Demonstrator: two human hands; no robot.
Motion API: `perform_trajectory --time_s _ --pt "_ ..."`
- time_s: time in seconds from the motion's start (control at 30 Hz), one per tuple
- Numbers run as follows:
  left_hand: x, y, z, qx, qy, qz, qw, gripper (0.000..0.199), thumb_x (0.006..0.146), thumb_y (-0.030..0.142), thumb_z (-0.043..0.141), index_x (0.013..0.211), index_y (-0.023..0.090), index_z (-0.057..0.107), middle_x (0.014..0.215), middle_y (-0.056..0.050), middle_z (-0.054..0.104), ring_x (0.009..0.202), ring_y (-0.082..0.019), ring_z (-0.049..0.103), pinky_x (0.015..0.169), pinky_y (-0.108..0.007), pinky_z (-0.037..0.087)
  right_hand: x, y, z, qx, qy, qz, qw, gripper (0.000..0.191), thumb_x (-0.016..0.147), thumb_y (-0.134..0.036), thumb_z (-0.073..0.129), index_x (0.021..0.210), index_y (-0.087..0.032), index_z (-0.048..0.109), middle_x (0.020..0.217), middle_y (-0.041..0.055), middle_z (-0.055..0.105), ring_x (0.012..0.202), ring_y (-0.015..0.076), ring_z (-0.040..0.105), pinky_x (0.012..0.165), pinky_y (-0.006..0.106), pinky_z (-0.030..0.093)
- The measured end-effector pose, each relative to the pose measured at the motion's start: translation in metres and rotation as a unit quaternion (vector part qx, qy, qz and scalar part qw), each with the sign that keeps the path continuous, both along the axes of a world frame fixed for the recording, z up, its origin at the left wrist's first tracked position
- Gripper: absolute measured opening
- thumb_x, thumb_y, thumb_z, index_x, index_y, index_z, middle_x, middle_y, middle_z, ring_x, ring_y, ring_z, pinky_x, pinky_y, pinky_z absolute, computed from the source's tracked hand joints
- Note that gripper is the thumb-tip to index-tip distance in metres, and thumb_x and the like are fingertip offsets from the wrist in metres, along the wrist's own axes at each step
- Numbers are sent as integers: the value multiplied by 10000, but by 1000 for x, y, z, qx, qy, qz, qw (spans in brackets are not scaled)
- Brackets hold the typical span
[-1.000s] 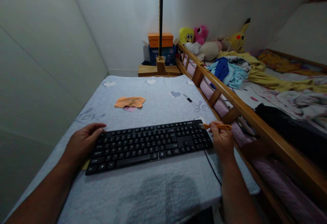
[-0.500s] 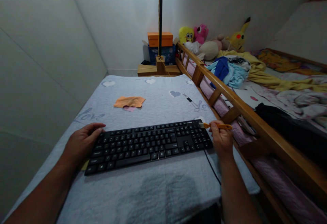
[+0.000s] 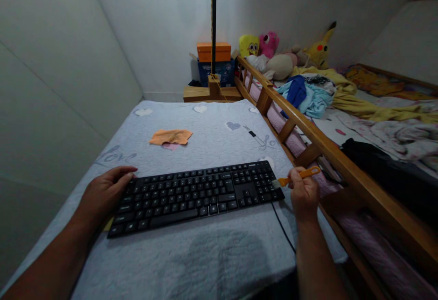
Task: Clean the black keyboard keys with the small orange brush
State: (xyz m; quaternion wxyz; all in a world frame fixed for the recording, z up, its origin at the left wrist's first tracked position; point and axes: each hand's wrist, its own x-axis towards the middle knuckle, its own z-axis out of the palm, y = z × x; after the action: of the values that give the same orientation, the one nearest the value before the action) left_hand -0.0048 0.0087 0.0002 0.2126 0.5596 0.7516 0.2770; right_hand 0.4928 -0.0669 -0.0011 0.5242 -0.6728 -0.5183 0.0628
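Note:
A black keyboard [image 3: 201, 190] lies at a slight slant on the pale blue cover. My left hand [image 3: 104, 193] is at its left end, fingers along the far corner and thumb against the edge, holding it. Part of something yellow [image 3: 108, 224] shows beneath that hand, mostly hidden. In my right hand [image 3: 304, 195] is a small brush [image 3: 301, 176] with an orange handle, pinched near its middle. Its pale bristles touch the number keys at the keyboard's right end.
Beyond the keyboard lies a crumpled orange cloth [image 3: 171, 137]. A thin wire tool with a black grip [image 3: 252, 134] is at the far right of the cover. A wooden bed rail [image 3: 308, 138] runs along the right side. Boxes [image 3: 214, 52] stand behind.
My right hand has drawn the brush nearer and slightly right, down the number keys, with its handle now more tilted. The keyboard's left end and my left hand have shifted slightly left.

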Motion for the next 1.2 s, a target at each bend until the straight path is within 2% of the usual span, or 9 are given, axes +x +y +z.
perform_trajectory --time_s 0.23,0.43,0.67,0.8,0.9,1.0,1.2 --pt "2 0 0 -10 -25 6 1000 472 739 542 594 1032 212 760 945 -62 789 871 -282 718 738 -338 524 2 -3 -1 -15 -8 42 999 393 1008 -454 475 706 -222 574 668 -9 535 620 166 516 615 304 401" --pt "3 -1 1 -21 -25 12 999 497 733 564 591 1043 214 758 934 -64 785 848 -284 713 750 -350 517 4 -10 0 -9 24 55 998 421 1002 -458 494 645 -236 491 598 -26 425 567 161 435 567 310 342" --pt "-1 -1 -3 -12 -27 1 1000 500 733 561 603 1046 204 760 919 -63 787 834 -271 710 702 -321 511 1 -11 4 7 17 46 999 384 999 -427 497 679 -223 559 649 -4 502 612 165 481 595 308 371" --pt "-2 1 -4 -13 -17 -3 1000 502 750 553 591 1063 198 761 968 -73 789 861 -267 709 701 -311 506 2 -11 4 -12 76 63 995 378 958 -434 547 646 -223 522 588 -34 426 551 140 424 530 281 323" --pt "-4 2 -5 -23 -20 -4 1000 502 758 545 590 1075 193 756 983 -75 788 870 -264 711 712 -308 504 2 -9 4 18 142 38 989 355 927 -446 572 658 -218 527 614 -38 456 531 121 423 512 264 339" --pt "-6 2 -7 -22 -25 -8 999 501 769 547 590 1087 196 753 975 -70 789 874 -265 715 722 -310 510 0 -4 4 44 155 -2 987 340 928 -489 588 738 -207 586 657 -30 534 557 121 489 546 260 395" --pt "-9 4 -9 -21 -9 -11 1000 514 770 555 586 1094 197 759 992 -77 792 896 -278 719 722 -319 512 2 6 -1 5 135 -46 990 449 942 -629 568 947 -187 646 649 -19 621 553 138 546 547 268 442"
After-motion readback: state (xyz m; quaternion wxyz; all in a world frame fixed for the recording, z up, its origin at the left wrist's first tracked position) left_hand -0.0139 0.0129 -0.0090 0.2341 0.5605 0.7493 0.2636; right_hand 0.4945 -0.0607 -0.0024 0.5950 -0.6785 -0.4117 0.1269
